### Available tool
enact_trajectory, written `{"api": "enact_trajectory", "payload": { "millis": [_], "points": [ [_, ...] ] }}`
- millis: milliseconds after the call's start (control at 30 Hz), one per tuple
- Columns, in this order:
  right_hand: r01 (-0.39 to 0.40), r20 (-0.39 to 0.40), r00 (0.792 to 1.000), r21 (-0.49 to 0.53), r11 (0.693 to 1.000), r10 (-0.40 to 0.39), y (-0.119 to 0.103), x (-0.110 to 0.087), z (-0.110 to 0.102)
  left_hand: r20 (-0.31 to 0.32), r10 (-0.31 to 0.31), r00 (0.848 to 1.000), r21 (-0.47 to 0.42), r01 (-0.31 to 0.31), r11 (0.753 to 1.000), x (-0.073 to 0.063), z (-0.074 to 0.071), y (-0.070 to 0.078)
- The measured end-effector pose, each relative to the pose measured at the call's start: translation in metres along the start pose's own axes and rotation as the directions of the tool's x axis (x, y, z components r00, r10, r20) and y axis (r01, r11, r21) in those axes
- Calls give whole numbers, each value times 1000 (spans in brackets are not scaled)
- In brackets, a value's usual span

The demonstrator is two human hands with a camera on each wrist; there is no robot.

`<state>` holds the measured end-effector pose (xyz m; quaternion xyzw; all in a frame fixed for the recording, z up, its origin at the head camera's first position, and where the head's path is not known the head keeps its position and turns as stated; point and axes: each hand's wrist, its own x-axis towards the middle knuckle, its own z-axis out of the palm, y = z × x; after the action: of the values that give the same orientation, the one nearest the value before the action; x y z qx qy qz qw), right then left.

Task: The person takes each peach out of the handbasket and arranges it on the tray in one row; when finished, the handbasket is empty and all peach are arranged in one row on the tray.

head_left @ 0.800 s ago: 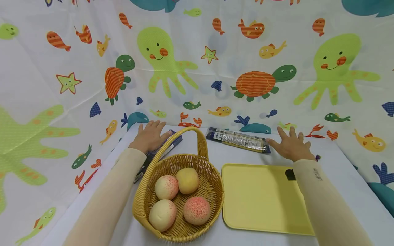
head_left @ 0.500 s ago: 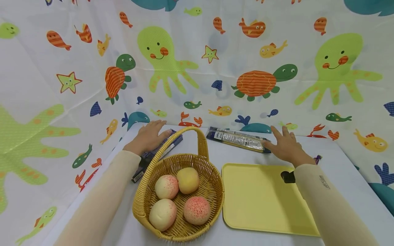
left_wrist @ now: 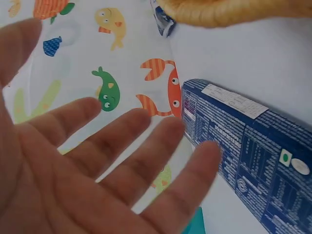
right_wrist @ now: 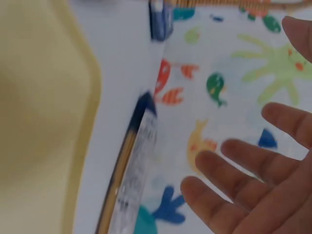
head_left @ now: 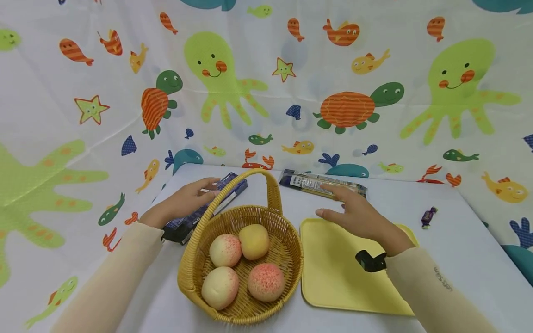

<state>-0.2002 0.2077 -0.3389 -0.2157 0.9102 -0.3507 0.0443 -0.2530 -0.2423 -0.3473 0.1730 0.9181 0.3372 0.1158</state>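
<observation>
My left hand [head_left: 183, 201], fingers loosely extended, is over the dark blue printed box [head_left: 239, 186], left of the basket handle. In the left wrist view its palm and spread fingers [left_wrist: 146, 161] hold nothing, with the printed box [left_wrist: 234, 141] beside them. The wicker basket [head_left: 293, 273] holds a yellow fruit [head_left: 254, 242] and several peaches [head_left: 266, 282]. My right hand [head_left: 356, 212] hovers over the far edge of the yellow tray [head_left: 333, 273], fingers relaxed and nothing held. Behind it lies a long flat packet [head_left: 300, 181], partly hidden by the hand.
A small purple wrapped candy [head_left: 427, 217] lies on the white table [head_left: 466, 268] to the right. The basket's tall arched handle [head_left: 272, 196] rises between my hands. Cloth printed with sea animals [head_left: 258, 115] hangs behind and to the left.
Both hands have drawn back toward me. My right hand has also swung left, away from the packet's right end, uncovering the candy. Basket, tray, box and packet have stayed put.
</observation>
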Motion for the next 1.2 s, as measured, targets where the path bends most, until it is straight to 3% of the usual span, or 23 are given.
{"api": "enact_trajectory", "payload": {
  "millis": [200,367,500,700,833,1200],
  "points": [
    [109,89,989,143,984,-122,-27,-6,26,90,-5,996,-111,15,994,-20,9,-10],
    [136,209,957,281,950,-199,-44,-3,47,109,-3,994,-158,20,987,-28,18,-20],
    [125,305,924,327,937,-230,-53,2,64,146,-15,989,-206,45,978,-32,21,-25],
    [136,412,875,298,945,-256,-61,8,85,204,-11,979,-256,64,965,-37,24,-28],
    [175,456,846,249,952,-275,-64,9,95,211,-7,978,-268,64,961,-39,26,-28],
    [235,537,811,63,970,-231,-76,12,112,183,32,983,-273,20,962,-42,30,-31]
  ]
}}
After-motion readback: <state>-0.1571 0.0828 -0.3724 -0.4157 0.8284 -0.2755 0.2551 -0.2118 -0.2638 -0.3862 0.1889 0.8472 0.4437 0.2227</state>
